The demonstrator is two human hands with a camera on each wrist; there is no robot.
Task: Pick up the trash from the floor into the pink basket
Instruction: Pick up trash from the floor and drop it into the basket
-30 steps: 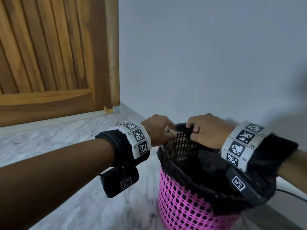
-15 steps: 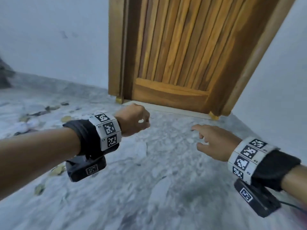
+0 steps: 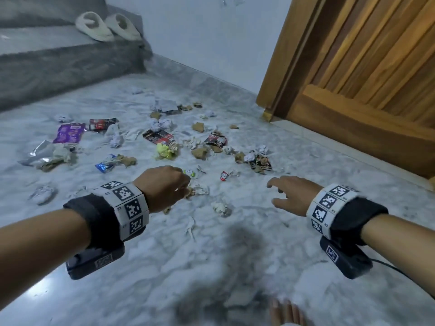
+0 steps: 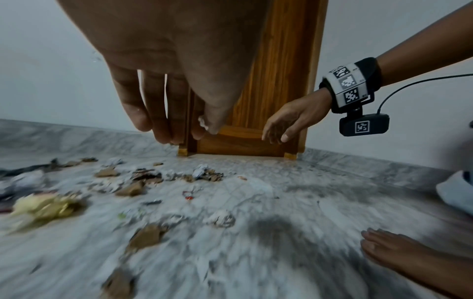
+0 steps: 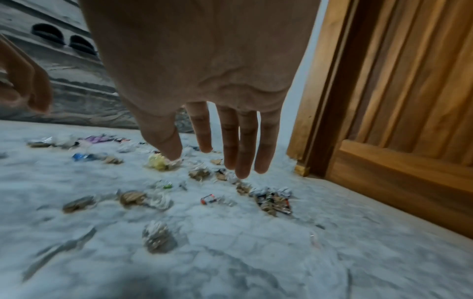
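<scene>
Trash lies scattered over the grey marble floor [image 3: 235,267]: a yellow crumpled piece [image 3: 166,151], a purple wrapper [image 3: 69,135], a red-and-white candy wrapper [image 3: 223,176], a white paper ball [image 3: 221,208] [image 5: 157,235] and several brown scraps. My left hand [image 3: 186,187] [image 4: 189,131] hovers over the near scraps with fingers curled, and a small white scrap [image 4: 203,122] shows pinched at the thumb tip. My right hand [image 3: 275,191] [image 5: 210,157] hangs above the floor with fingers spread and nothing in it. The pink basket is out of view.
A wooden door [image 3: 364,90] stands at the right. A grey step [image 3: 58,67] at the back left carries a pair of white slippers [image 3: 106,25]. My bare foot [image 3: 286,311] [image 4: 399,254] rests on the floor near the bottom edge.
The view has swung left from the basket, past the door, to the littered floor. Both hands left the basket's rim and now hang over the trash; the right hand has opened.
</scene>
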